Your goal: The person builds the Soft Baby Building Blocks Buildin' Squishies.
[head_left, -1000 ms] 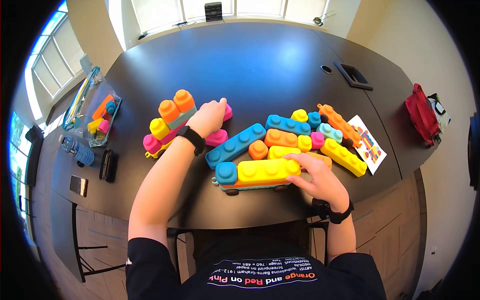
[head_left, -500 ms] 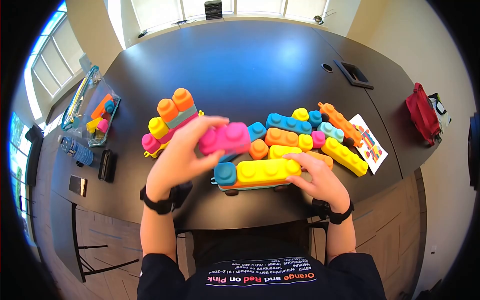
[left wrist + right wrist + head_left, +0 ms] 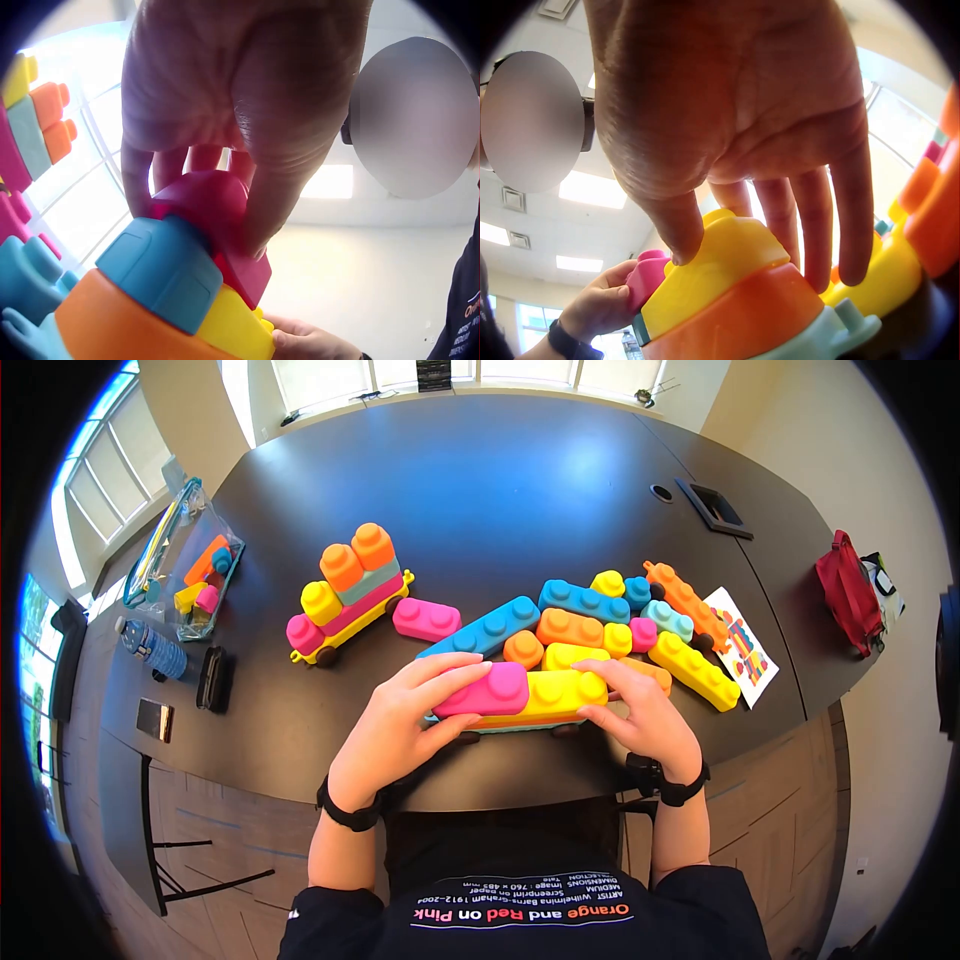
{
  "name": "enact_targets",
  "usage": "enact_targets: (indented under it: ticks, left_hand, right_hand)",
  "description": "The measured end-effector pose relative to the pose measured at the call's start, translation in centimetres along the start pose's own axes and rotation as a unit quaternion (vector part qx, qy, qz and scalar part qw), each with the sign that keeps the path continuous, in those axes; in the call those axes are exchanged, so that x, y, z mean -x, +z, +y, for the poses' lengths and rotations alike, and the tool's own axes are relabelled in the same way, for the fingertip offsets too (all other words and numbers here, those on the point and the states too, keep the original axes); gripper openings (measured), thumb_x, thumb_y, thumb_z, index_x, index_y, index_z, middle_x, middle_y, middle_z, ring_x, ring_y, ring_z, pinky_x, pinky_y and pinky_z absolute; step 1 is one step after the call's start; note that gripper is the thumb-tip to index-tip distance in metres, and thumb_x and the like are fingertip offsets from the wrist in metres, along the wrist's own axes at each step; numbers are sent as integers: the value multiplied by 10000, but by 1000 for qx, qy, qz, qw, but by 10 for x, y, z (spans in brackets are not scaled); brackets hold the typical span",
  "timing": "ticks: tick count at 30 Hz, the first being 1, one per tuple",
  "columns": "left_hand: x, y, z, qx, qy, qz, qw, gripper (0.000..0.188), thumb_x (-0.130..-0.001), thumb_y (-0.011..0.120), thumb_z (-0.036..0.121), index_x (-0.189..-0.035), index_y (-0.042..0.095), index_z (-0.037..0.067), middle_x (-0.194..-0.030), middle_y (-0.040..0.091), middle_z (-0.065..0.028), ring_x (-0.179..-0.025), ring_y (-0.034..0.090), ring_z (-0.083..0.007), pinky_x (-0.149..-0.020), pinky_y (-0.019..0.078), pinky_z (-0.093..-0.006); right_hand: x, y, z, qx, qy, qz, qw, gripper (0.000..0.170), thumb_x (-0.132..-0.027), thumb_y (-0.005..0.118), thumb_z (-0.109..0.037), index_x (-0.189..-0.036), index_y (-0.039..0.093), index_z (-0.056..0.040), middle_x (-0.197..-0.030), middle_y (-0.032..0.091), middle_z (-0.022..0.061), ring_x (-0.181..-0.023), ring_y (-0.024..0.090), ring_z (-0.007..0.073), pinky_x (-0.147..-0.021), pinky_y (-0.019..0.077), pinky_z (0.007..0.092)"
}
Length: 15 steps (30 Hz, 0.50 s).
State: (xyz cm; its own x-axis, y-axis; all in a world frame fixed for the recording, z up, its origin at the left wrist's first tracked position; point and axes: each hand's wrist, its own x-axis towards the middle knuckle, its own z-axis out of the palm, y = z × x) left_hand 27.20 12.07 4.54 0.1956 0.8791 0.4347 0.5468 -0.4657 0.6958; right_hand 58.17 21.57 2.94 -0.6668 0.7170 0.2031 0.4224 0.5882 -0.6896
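Note:
Near the table's front edge stands a wheeled toy car, with a light teal base (image 3: 802, 343), an orange layer (image 3: 735, 315) and a long yellow block (image 3: 562, 690) on top. A small blue block (image 3: 159, 271) sits at its left end, mostly hidden in the head view. My left hand (image 3: 385, 725) holds a pink block (image 3: 500, 688) between thumb and fingers, tilted over the blue block and against the yellow one in the left wrist view. With thumb and fingers, my right hand (image 3: 652, 718) grips the right end of the yellow block.
Behind the car lie several loose blocks, among them a long blue block (image 3: 490, 628) and another pink block (image 3: 427, 620). A stacked toy car (image 3: 350, 615) stands left. A picture sheet (image 3: 750, 665) lies right; a clear bag (image 3: 222, 605) and water bottle (image 3: 150, 650) are far left.
My left hand has taken a pink block from beside the stacked car and brought it toward me onto the near car's left end. My right hand stays at the yellow block.

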Motion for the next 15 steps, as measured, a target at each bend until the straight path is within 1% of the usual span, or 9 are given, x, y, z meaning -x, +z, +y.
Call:
enact_targets:
  ticks: [4,6,7,9,10,11,13,14,15]
  left_hand:
    - [0,1,-1,1,9,4,1000,555,-805,856,26,-1339,708,56,-1357,691,-157,-1196,686,-333,-1039,545,-412]
    - [-2,-3,-3,6,5,-28,1000,525,-857,803,23,-1367,682,46,-1360,692,-152,-1225,675,-317,-1048,539,-413]
    - [-4,-9,-9,6,6,-27,1000,525,-857,803,23,-1367,682,46,-1360,692,-152,-1225,675,-317,-1048,539,-413]
    - [-15,-23,-32,100,-14,-50,994,484,-937,715,32,-1413,627,31,-1374,684,-142,-1263,655,-288,-1064,523,-409]
    - [-24,-24,-47,95,-36,-30,994,469,-981,640,28,-1446,580,24,-1382,674,-124,-1280,641,-260,-1079,508,-399]
    - [-34,-31,-40,-22,-61,-22,998,469,-959,663,4,-1421,588,19,-1352,667,-138,-1260,644,-308,-1083,501,-406]
    - [-45,-31,-78,-185,3,-36,982,487,-890,703,-22,-1368,617,22,-1318,667,-152,-1249,618,-351,-1077,502,-430]
    - [-47,-28,-91,-185,3,-36,982,487,-890,703,-22,-1368,617,22,-1318,667,-152,-1249,618,-351,-1077,502,-430]
    - [-50,-25,-103,-238,-2,-74,968,482,-861,719,-20,-1332,626,25,-1283,667,-157,-1251,599,-361,-1069,501,-443]
  right_hand:
    - [0,0,0,-1,5,1,1000,480,-968,773,-237,-1388,629,-54,-1333,689,152,-1114,705,327,-920,603,381]
    - [1,-1,0,-2,4,0,1000,482,-968,772,-237,-1389,628,-51,-1333,689,154,-1121,704,326,-925,603,381]
    - [0,-2,0,-4,5,1,1000,483,-969,772,-236,-1390,628,-47,-1333,690,156,-1129,704,325,-929,602,381]
    - [0,-2,-1,-2,2,0,1000,483,-969,771,-236,-1388,627,-42,-1331,691,159,-1131,704,326,-930,602,381]
    - [1,-1,0,-1,2,0,1000,483,-969,771,-236,-1385,627,-38,-1328,692,162,-1133,704,327,-932,602,381]
    - [1,-1,0,-1,2,0,1000,483,-969,771,-236,-1385,627,-38,-1328,692,162,-1133,704,327,-932,602,381]
    - [1,0,0,-5,0,6,1000,480,-972,768,-239,-1384,628,-38,-1324,694,163,-1127,704,328,-933,602,380]
    - [1,0,-1,-5,-1,6,1000,480,-972,768,-239,-1384,628,-38,-1324,694,163,-1127,704,328,-933,602,380]
    - [1,-1,-1,-4,2,1,1000,481,-973,767,-243,-1387,627,-43,-1326,694,160,-1122,704,329,-929,602,380]
